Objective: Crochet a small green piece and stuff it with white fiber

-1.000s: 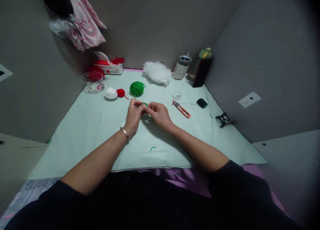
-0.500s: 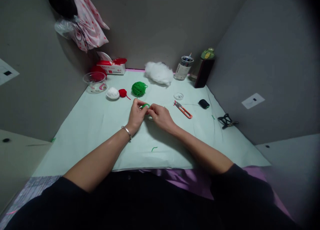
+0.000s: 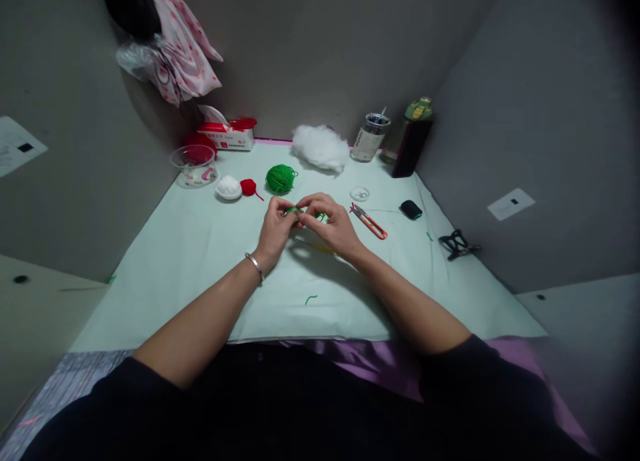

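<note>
Near the middle of the table, my left hand (image 3: pixel 275 229) is closed, thumb and fingers pinching a small green yarn piece (image 3: pixel 291 210). My right hand (image 3: pixel 331 226) meets it from the right, its thumb and fingertips closed on the same piece. More green yarn (image 3: pixel 323 217) shows behind the right fingers; most of the piece is hidden by my fingers. Below the right hand there is a thin tool with a yellow handle (image 3: pixel 323 247), perhaps a crochet hook. A green yarn ball (image 3: pixel 281 179) sits just beyond my hands.
Orange thread snips (image 3: pixel 369 222), a small white lid (image 3: pixel 359 193) and a black case (image 3: pixel 411 209) lie to the right. White stuffing (image 3: pixel 320 147), a pen tin (image 3: pixel 371 138) and a bottle (image 3: pixel 407 134) stand at the back. Left are white yarn (image 3: pixel 229 187) and red yarn (image 3: pixel 249 187).
My right hand has shifted slightly right and its fingers have arched up, with green yarn showing behind them. The yellow-handled tool has come into sight below it.
</note>
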Action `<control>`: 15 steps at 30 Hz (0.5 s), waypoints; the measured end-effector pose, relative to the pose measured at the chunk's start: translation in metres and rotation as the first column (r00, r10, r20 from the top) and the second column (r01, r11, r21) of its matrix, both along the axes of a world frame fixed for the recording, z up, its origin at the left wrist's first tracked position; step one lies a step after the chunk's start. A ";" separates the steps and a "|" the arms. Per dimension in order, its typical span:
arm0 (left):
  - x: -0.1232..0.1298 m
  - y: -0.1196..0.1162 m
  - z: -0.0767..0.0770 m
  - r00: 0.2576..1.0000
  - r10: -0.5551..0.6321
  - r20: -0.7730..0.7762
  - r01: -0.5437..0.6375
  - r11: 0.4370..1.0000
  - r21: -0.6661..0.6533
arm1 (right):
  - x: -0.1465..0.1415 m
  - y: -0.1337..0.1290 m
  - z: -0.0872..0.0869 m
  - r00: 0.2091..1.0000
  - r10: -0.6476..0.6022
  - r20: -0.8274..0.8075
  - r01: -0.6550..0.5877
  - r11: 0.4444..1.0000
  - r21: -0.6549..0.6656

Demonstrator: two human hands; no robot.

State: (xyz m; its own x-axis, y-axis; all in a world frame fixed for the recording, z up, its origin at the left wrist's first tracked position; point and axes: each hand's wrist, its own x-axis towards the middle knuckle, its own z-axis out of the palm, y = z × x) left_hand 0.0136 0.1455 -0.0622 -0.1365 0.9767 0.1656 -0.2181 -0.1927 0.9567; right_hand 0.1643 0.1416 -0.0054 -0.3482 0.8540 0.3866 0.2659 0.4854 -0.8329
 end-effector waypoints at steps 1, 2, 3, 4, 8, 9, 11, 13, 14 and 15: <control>0.000 0.000 0.000 1.000 -0.004 -0.001 0.004 1.000 0.005 | 0.000 0.000 0.000 0.993 0.048 -0.105 -0.057 0.994 -0.090; 0.000 0.000 0.000 1.000 -0.005 -0.002 0.005 1.000 0.010 | 0.000 0.001 0.000 0.979 0.060 -0.196 -0.095 0.979 -0.179; 0.000 0.000 0.000 1.000 -0.004 -0.003 0.004 1.000 0.017 | 0.000 0.002 -0.001 0.965 0.038 -0.260 -0.106 0.962 -0.252; -0.001 0.000 0.001 1.000 -0.001 -0.005 0.001 1.000 0.024 | 0.001 0.004 -0.003 0.957 -0.005 -0.289 -0.086 0.950 -0.301; -0.001 -0.002 0.004 1.000 0.008 -0.027 -0.006 0.998 0.062 | 0.004 0.012 -0.011 0.992 -0.061 -0.114 0.024 0.954 -0.299; -0.001 -0.003 0.004 0.999 0.008 -0.035 -0.005 0.998 0.070 | 0.005 0.014 -0.014 0.998 -0.029 -0.058 0.011 0.957 -0.289; 0.000 -0.005 0.005 0.999 -0.001 -0.052 0.005 0.997 0.083 | 0.007 0.017 -0.017 0.999 0.038 0.007 -0.035 0.959 -0.281; 0.000 -0.006 0.005 0.998 -0.021 -0.065 0.026 0.996 0.089 | 0.007 0.019 -0.019 0.997 0.071 0.030 -0.060 0.958 -0.280; 0.000 -0.006 0.004 0.997 -0.034 -0.067 0.040 0.995 0.090 | 0.007 0.019 -0.020 0.997 0.073 0.038 -0.060 0.959 -0.278; 0.000 -0.006 0.004 0.996 -0.049 -0.068 0.055 0.994 0.090 | 0.006 0.019 -0.021 0.997 0.067 0.041 -0.054 0.960 -0.275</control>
State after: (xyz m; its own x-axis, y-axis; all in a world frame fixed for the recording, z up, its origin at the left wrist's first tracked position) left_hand 0.0133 0.1395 -0.0582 -0.0715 0.9625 0.2618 -0.1672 -0.2703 0.9481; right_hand 0.1707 0.1609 -0.0261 -0.4154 0.9014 0.1225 0.2876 0.2579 -0.9224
